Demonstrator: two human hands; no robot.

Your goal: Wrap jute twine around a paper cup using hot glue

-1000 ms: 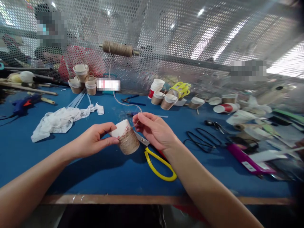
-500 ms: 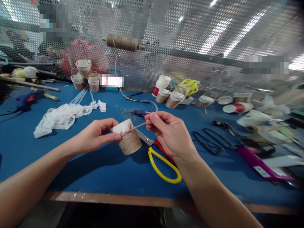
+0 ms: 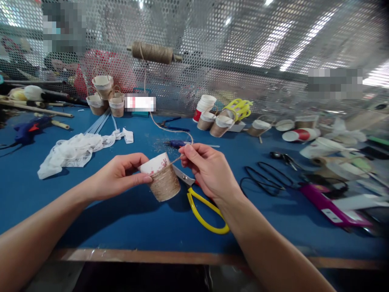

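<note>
My left hand (image 3: 124, 176) grips a white paper cup (image 3: 162, 180) at its left side, thumb in front. Brown twine is wound round most of the cup, which is tilted; a white band with reddish marks shows near its rim. Between the thumb and fingers of my right hand (image 3: 203, 166) is pinched the twine (image 3: 176, 159), running from the cup's edge. From there it trails back to a twine spool (image 3: 153, 52) hung on a rod. Scissors (image 3: 209, 215) with a yellow handle lie on the table beneath my right hand, partly hidden.
White lace (image 3: 75, 150) lies to the left, near a blue glue gun (image 3: 27, 129). Small twine-covered baskets (image 3: 101, 85) stand behind it. More baskets (image 3: 221, 125) are at the back right. Black cable (image 3: 267, 178) and a purple power strip (image 3: 334, 207) lie right. Perforated metal rises behind.
My right hand has moved slightly left, closer to the cup, shortening the stretch of twine between them. The cup has turned slightly in my left hand. The whole view has shifted a little.
</note>
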